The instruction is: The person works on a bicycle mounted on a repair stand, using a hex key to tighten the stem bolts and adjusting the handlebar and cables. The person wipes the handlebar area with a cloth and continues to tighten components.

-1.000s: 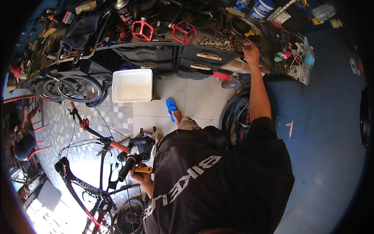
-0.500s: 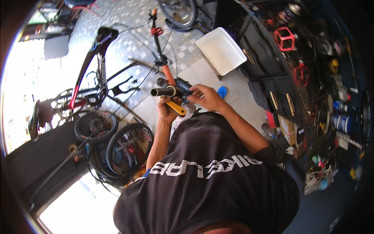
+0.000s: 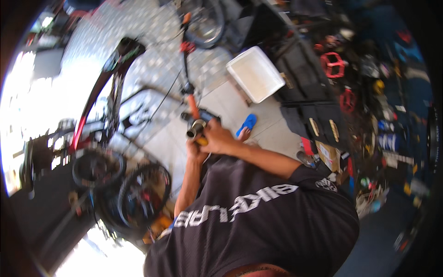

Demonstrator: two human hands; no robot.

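In front of my body, my left hand [image 3: 196, 151] is closed around a yellow flat handle [image 3: 202, 140], most of it now covered by fingers. My right hand [image 3: 218, 137] presses against the left one, its fingers curled beside a short dark tube [image 3: 196, 128] with a brass-coloured rim. What the right fingers grip is hidden and slightly blurred. Just beyond the hands lies the orange grip [image 3: 193, 106] of a bicycle handlebar [image 3: 185, 69], which runs away from me. A dark part [image 3: 210, 115] sits beside the tube.
At the left stand a dark-and-red bicycle frame [image 3: 104, 83] and several wheels [image 3: 145, 195]. A white tray [image 3: 254, 74] is ahead right. Crowded shelves with red pedals [image 3: 332, 64] line the right side. My foot in a blue sandal [image 3: 248, 122] shows on the tiled floor.
My right hand has moved left and down to meet the left hand, covering much of the yellow handle. The tube has tilted toward me. The whole view has shifted, and my sandalled foot shows more.
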